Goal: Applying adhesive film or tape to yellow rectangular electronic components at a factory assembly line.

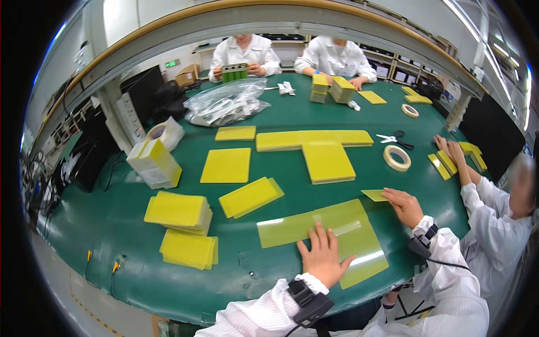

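Observation:
My left hand (pixel 324 255) lies with fingers spread on flat, translucent yellow sheets in front of me. A long yellow strip (pixel 283 229) reaches left from under the fingers. Beside it, a wider yellow sheet (pixel 365 253) extends toward the table's near edge, with a pale strip of tape (pixel 347 228) across its upper part. To the right, my right hand (pixel 405 206) pinches a small yellow piece (pixel 373 195) between thumb and fingers, tilted above the table. Whether that piece joins the sheets below cannot be told.
Yellow sheet stacks (pixel 177 210) stand at left; others form a T (pixel 328 160) beyond my hands. Scissors (pixel 396 139) and a tape roll (pixel 397 158) lie at right. A plastic bag (pixel 227 104) sits farther back. Co-workers sit opposite and at right, one's hands (pixel 449 149) near small yellow blocks.

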`<state>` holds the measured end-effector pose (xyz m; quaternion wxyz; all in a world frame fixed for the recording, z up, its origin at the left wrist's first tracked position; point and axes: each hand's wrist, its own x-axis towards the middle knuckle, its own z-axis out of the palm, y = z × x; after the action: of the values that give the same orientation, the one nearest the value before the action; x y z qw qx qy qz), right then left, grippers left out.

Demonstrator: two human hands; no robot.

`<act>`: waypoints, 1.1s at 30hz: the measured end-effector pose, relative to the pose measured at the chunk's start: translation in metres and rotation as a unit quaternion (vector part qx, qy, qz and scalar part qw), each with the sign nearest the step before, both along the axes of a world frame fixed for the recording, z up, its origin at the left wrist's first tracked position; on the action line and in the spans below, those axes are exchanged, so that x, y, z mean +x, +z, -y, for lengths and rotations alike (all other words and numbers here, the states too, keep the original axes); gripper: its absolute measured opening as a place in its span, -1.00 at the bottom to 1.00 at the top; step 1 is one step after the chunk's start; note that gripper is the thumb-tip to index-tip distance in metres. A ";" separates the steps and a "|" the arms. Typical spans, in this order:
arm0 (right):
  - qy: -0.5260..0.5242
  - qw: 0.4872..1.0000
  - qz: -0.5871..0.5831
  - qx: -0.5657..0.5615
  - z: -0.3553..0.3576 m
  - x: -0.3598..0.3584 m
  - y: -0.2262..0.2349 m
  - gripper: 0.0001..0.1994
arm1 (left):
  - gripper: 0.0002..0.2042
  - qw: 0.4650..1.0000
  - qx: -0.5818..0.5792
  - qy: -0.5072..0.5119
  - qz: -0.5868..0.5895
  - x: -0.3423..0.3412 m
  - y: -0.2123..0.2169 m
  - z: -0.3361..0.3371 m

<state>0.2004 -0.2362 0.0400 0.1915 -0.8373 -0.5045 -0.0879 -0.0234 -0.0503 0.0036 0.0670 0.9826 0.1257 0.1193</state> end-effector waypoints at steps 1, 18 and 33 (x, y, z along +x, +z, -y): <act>-0.040 0.999 -0.018 -0.023 0.016 0.004 -0.006 -0.67 | -0.21 1.000 0.001 -0.005 -0.003 0.001 0.000 -0.001; 0.006 0.985 -0.011 -0.171 0.029 0.017 -0.022 -0.40 | -0.26 0.994 -0.018 -0.109 0.014 0.073 -0.004 -0.004; 0.004 0.985 0.020 -0.171 0.005 -0.011 -0.025 -0.32 | -0.29 0.974 -0.024 -0.222 -0.023 0.091 0.005 -0.021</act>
<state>0.1897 -0.2409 0.0154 0.0356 -0.8539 -0.5189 -0.0168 0.0679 -0.0298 0.0087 0.1123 0.9866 -0.0912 0.0754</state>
